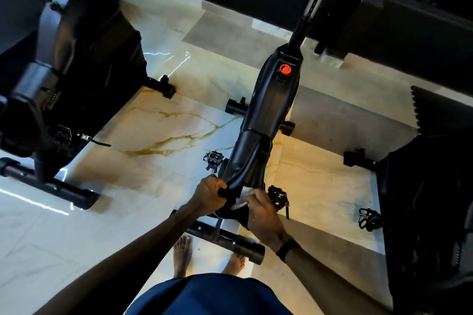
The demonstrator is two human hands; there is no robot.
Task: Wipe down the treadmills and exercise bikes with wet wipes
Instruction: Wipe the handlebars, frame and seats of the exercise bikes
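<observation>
Left hand [210, 195] gripping exercise bike [266, 115] frame, right hand [259, 208] pinching wet wipe [240, 203], no legible writing

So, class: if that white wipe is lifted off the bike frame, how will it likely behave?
The wipe looks crumpled under the right hand, so probably floppy and light. Likely clings if damp. The left hand grips the bike frame.

Dim, soft picture; glare streaks the floor [163, 120]; wide-angle edges bend.
</observation>
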